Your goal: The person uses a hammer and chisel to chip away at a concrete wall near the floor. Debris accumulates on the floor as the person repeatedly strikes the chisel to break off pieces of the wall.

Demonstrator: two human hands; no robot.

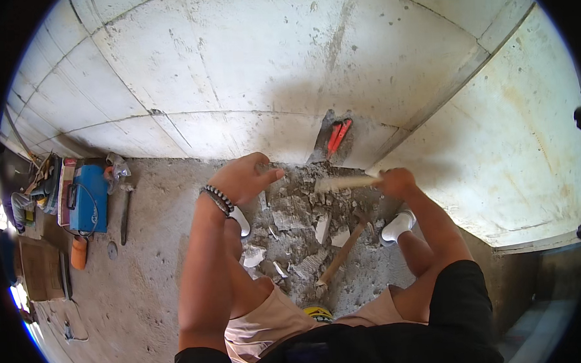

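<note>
My right hand [398, 182] grips a wooden tool handle [351, 182], which lies level and points left; motion blurs its far end, so I cannot tell what head it has. My left hand [244, 178] is raised near the wall's foot, thumb and fingers apart, holding nothing. Between the hands, a rough recess [320, 140] is cut into the white wall panel [264, 134]. Two red pipe-like pieces [338, 136] show inside it. Broken mortar and wall chunks [292, 213] cover the floor below. Among them rests a hammer [343, 254] with a wooden handle.
A second wall panel [518, 157] meets the first at a corner on my right. Along the left stand a blue machine [88, 200], an orange container [78, 252] and a cardboard box [41, 270]. A dark bar [124, 218] lies nearby. Something yellow [318, 312] shows between my thighs.
</note>
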